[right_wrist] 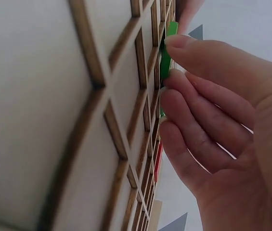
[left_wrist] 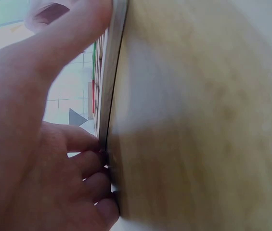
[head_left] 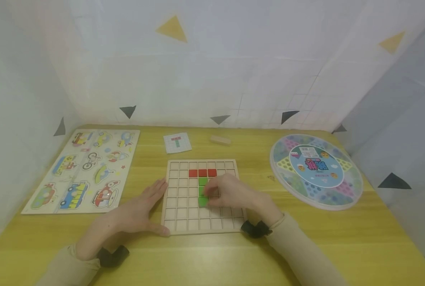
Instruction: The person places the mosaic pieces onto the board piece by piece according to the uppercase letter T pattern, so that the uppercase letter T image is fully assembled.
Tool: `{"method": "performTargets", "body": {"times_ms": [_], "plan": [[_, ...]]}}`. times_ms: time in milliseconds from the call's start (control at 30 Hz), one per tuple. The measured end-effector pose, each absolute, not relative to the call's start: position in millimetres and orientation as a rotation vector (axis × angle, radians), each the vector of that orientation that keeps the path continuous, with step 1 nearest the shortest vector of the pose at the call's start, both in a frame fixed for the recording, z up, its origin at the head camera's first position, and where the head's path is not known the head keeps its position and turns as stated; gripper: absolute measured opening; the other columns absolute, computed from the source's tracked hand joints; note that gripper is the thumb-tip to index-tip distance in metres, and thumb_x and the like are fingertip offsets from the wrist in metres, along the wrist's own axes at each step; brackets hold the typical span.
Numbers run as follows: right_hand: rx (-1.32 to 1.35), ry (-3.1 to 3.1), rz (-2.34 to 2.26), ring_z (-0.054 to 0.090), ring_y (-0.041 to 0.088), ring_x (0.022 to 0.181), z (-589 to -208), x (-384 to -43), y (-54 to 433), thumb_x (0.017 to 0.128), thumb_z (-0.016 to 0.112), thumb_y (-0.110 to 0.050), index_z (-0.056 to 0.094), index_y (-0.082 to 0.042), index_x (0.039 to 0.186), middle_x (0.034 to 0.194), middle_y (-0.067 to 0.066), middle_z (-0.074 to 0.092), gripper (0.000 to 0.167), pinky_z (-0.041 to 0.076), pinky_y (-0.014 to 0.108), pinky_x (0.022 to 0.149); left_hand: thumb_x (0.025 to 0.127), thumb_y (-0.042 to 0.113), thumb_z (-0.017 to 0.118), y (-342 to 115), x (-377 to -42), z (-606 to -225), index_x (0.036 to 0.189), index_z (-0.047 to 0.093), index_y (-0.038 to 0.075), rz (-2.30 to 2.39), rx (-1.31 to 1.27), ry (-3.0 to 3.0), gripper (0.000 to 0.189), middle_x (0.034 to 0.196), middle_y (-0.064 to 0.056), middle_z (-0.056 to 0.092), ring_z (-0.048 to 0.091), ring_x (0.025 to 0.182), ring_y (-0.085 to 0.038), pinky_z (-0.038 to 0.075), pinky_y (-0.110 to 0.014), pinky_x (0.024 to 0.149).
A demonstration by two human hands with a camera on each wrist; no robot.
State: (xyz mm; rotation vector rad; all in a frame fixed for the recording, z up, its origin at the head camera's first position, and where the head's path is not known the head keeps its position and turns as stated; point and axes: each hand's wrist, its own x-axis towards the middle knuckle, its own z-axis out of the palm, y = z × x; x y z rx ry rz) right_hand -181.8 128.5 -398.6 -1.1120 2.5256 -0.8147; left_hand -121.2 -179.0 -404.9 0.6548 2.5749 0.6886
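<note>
A wooden grid board (head_left: 181, 225) lies on the table. Three red square tiles (head_left: 202, 173) form a row in its upper part, with green tiles (head_left: 202, 181) in a column below the middle one. My right hand (head_left: 231, 192) pinches the lowest green tile (right_wrist: 169, 50) between thumb and fingers; that tile sits slightly tilted over its cell. Spread along the board's left side, my left hand (head_left: 137, 212) has its thumb (left_wrist: 85, 24) at the near left corner and its fingertips against the edge higher up.
Behind the board lie a pattern card (head_left: 177, 143) showing a red and green T and a small wooden block (head_left: 220, 140). A vehicle picture puzzle board (head_left: 87, 171) lies on the left. On the right is a round, colourful game board (head_left: 316, 171).
</note>
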Motion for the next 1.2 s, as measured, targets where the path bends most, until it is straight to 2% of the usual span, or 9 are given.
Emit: {"method": "performTargets", "body": {"times_ms": [533, 733, 1200], "plan": [[-1.158, 2.594, -0.788, 0.066, 0.007, 0.087, -398.7, -177.4, 129.6, 0.081, 0.084, -0.02, 0.075, -0.014, 0.102, 0.097, -0.006, 0.074, 0.023, 0.056, 0.022, 0.08, 0.068, 0.073, 0.075, -179.4, -119.5, -406.8, 0.161, 0.004, 0.007, 0.698, 0.664, 2.577, 0.134, 0.168, -0.015, -0.005, 0.001, 0.153, -0.042, 0.013, -0.061, 0.121], [-1.096, 2.592, -0.794, 0.065, 0.006, 0.087, -399.3, -175.5, 128.3, 0.081, 0.084, -0.022, 0.075, -0.014, 0.102, 0.097, -0.007, 0.073, 0.024, 0.056, 0.022, 0.081, 0.068, 0.073, 0.075, -180.5, -118.3, -408.2, 0.161, 0.004, 0.006, 0.699, 0.664, 2.578, 0.135, 0.168, -0.016, -0.004, 0.001, 0.153, -0.042, 0.013, -0.061, 0.121], [-1.159, 2.618, -0.8, 0.064, 0.005, 0.085, -406.1, -177.6, 130.9, 0.081, 0.085, -0.026, 0.074, -0.015, 0.099, 0.093, -0.008, 0.072, 0.023, 0.055, 0.02, 0.08, 0.069, 0.071, 0.076, -178.8, -118.8, -408.8, 0.161, 0.004, 0.005, 0.705, 0.673, 2.576, 0.134, 0.168, -0.017, -0.004, 0.001, 0.153, -0.042, 0.013, -0.061, 0.121]]}}
